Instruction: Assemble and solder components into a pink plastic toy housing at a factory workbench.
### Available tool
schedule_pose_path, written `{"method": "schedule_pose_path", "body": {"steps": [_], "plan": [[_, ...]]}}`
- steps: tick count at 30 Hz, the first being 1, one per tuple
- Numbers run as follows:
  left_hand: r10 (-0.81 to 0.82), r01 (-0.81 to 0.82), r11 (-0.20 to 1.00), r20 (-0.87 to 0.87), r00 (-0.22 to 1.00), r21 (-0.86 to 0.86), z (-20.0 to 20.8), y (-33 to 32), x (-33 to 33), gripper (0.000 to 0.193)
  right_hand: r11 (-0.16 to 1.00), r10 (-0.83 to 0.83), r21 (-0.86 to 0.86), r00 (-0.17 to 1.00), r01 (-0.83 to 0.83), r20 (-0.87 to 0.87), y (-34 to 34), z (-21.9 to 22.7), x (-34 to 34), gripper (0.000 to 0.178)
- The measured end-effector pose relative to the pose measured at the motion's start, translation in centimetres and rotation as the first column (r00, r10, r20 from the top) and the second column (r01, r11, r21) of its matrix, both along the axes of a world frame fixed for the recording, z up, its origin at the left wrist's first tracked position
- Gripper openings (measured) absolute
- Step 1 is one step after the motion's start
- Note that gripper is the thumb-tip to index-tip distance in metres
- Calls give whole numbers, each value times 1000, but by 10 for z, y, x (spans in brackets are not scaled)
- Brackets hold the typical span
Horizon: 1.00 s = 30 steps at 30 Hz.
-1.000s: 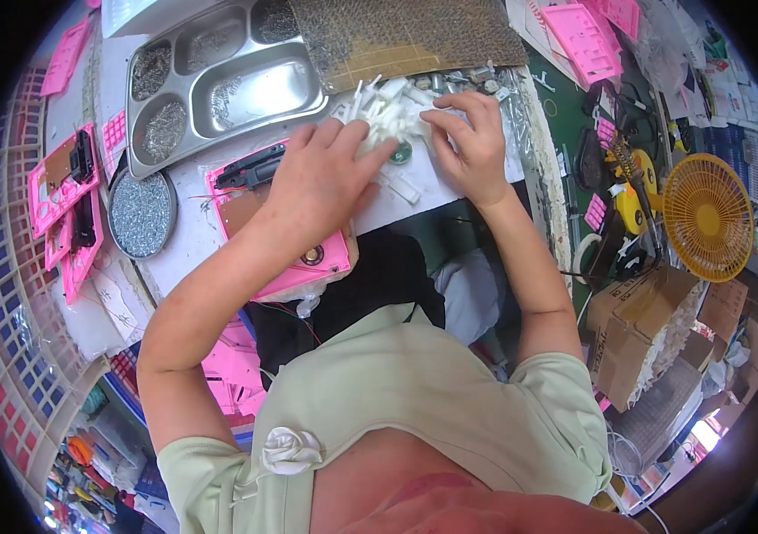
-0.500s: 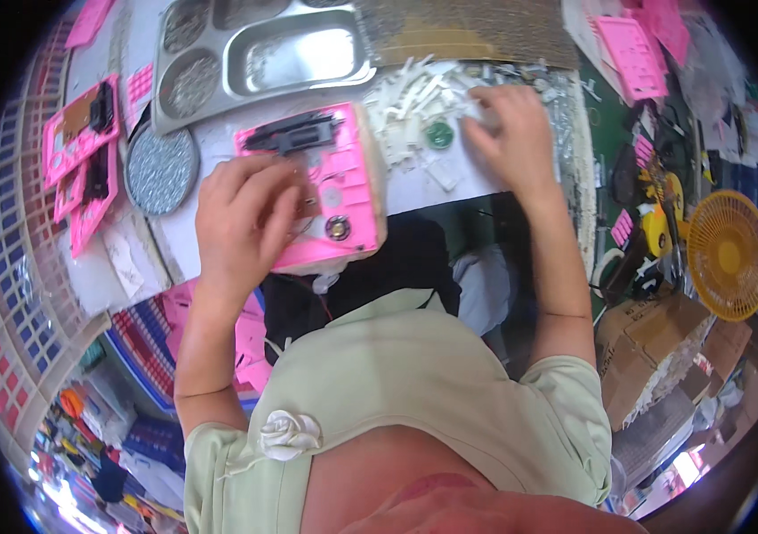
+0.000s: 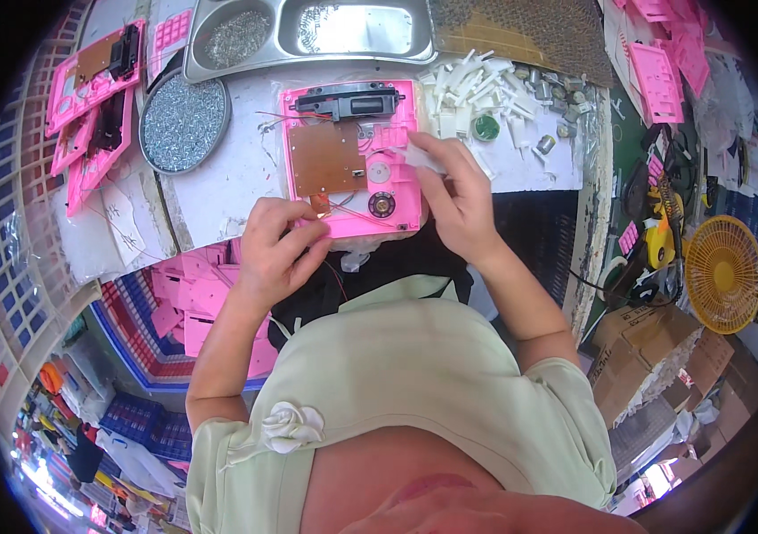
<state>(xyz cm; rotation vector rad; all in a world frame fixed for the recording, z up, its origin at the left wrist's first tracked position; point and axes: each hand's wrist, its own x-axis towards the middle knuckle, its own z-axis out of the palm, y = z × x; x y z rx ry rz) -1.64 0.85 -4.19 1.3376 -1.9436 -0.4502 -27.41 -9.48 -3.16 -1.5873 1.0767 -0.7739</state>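
Observation:
A pink plastic housing (image 3: 413, 116) lies in front of me, holding a brown circuit board (image 3: 325, 158), a black elongated part (image 3: 352, 105) along its far edge and a small round speaker (image 3: 381, 206). My left hand (image 3: 279, 251) is at its near-left corner, fingers curled and pinched beside thin wires; what they grip is hidden. Over the right edge, my right hand (image 3: 461, 198) pinches a small whitish plastic piece (image 3: 423, 158) between thumb and fingers. Beyond that hand lie loose white plastic pieces (image 3: 472, 82) and a round green item (image 3: 486, 128).
A metal compartment tray (image 3: 285, 55) and a round dish of small metal parts (image 3: 185, 120) stand on the table (image 3: 210, 200). More pink housings (image 3: 98, 76) are stacked at left. Small metal cylinders (image 3: 545, 143) lie at right. A yellow fan (image 3: 724, 274) is farther right.
My right hand has moved left from the white pieces to the housing, now with a whitish piece. My left hand has shifted down to the housing's near-left corner, uncovering the circuit board.

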Motion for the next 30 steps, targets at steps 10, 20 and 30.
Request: {"method": "schedule_pose_path", "body": {"steps": [10,20,30], "plan": [[183,-182,983,-60,981,22,35,-20,26,21,980,-183,115,962,163,202,-19,2,-37,37],[111,-140,988,316,942,71,74,-195,61,15,999,-50,16,996,49,75,-9,13,-46,31],[3,-25,999,515,857,36,63,-244,-2,16,971,-151,-186,988,151,11,-10,11,-90,31]]}}
